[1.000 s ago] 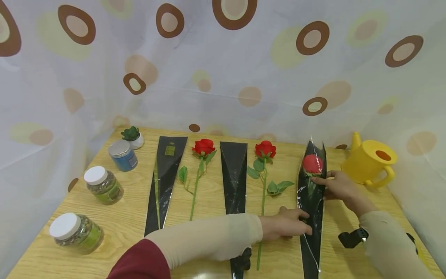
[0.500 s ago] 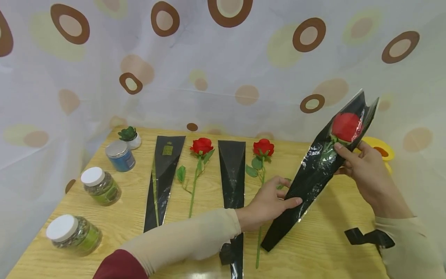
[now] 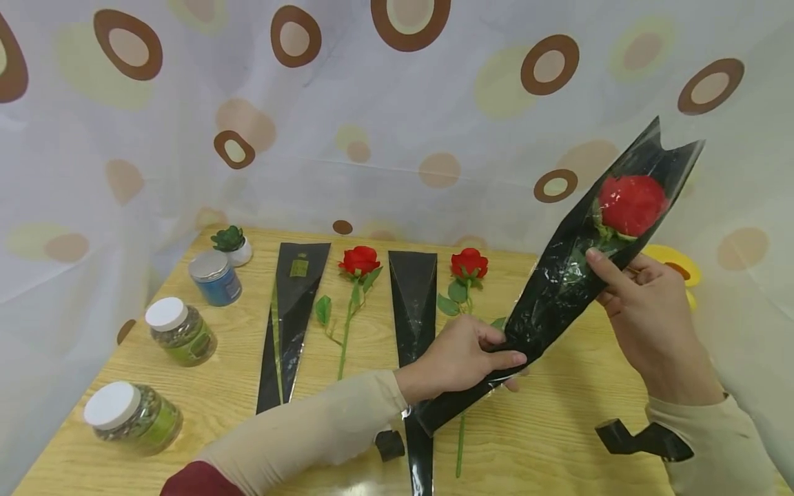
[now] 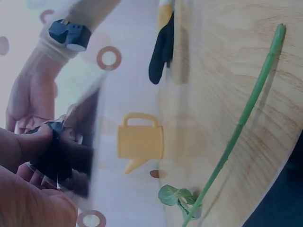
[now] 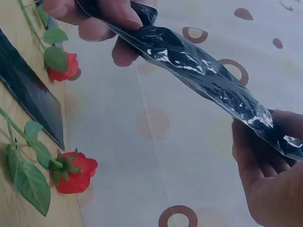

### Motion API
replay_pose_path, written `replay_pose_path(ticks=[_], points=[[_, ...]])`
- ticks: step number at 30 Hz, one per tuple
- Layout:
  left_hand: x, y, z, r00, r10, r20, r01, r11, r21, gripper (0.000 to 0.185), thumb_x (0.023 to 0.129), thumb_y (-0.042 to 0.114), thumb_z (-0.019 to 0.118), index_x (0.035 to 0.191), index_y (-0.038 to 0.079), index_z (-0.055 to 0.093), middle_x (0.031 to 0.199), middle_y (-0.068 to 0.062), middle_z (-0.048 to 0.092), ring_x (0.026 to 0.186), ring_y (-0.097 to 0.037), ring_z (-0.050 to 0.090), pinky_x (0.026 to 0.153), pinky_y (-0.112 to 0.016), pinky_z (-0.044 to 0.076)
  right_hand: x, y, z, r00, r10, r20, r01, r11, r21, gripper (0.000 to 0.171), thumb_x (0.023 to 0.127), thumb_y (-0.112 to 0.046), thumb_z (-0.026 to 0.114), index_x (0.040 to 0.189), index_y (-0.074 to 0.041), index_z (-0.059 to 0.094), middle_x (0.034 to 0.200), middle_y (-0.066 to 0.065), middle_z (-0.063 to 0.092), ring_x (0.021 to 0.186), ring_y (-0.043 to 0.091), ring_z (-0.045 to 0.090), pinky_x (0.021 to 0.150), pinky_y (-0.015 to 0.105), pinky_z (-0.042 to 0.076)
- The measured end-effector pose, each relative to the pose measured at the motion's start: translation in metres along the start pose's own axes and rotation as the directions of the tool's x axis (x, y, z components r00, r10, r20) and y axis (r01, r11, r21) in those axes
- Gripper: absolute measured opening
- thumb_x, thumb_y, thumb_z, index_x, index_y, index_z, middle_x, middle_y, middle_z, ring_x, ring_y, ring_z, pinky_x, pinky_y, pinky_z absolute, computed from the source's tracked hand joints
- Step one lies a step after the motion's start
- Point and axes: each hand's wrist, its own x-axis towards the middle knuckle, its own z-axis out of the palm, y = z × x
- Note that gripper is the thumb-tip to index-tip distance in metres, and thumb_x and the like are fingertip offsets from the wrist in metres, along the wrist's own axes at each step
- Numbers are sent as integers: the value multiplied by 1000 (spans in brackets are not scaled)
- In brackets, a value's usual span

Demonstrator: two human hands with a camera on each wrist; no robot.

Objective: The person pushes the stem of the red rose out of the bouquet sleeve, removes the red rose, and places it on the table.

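A red rose [image 3: 631,204] is inside a black flower sleeve [image 3: 548,289] with a clear front, held up at a slant with its wide end to the upper right. My right hand [image 3: 660,324] grips the sleeve just below the bloom, thumb across the clear side. Lower down, my left hand [image 3: 459,358] pinches the narrow part between thumb and fingers. The sleeve's tip overlaps a flat black sleeve [image 3: 414,303] lying on the table. In the right wrist view, both hands hold the glossy sleeve [image 5: 203,75].
Two loose roses [image 3: 360,260] [image 3: 469,262] and another black sleeve [image 3: 302,282] lie on the wooden table. Along the left stand two lidded jars [image 3: 186,334] [image 3: 139,417], a blue tin [image 3: 217,279] and a potted succulent [image 3: 231,241]. A yellow watering can [image 4: 140,142] stands at the right.
Both hands have lifted the wrapped rose off the table and tilted it, bloom to the upper right. The left hand now pinches its lower part, whose tip has swung left.
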Motion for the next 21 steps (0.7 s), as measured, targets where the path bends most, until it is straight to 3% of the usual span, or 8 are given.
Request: replay_pose_path(ticks=[3,8,13,16,21], points=[[0,3,0,1000,10,-10,-10,1000,5,20,95,21,70,82,9,79,64,12,69,43,-5,45,44,-19,27,-2,2,3,999,-23,-34,23,1000,-2,35,93,-3,67,129,-4,65,122,6,67,103,17,64,83,26,52],[0,3,3,998,21,-60,-25,997,-71,22,93,19,71,77,7,78,63,7,69,54,-7,61,45,-18,35,-9,10,9,995,-53,-84,45,995,-93,34,89,-7,73,123,0,68,107,6,71,94,16,64,82,23,52],[0,2,1,997,41,-64,-40,999,10,23,93,19,72,74,8,77,58,8,66,48,-8,57,44,-19,31,-15,17,15,996,-67,-62,54,979,-199,28,88,-4,75,114,2,70,91,5,71,84,14,62,79,21,52],[1,3,-2,997,47,-58,-44,998,36,17,93,20,72,83,8,80,62,11,68,52,-8,60,44,-19,33,-17,18,17,996,-76,-53,61,968,-245,20,87,-3,76,106,2,72,82,3,69,79,11,59,75,19,51],[1,4,-5,997,49,-57,-51,998,-26,16,93,18,71,86,6,79,64,7,69,57,-12,65,46,-19,38,-19,20,20,997,-69,-38,53,941,-334,22,86,-6,78,105,2,72,82,2,70,83,11,60,76,19,50]])
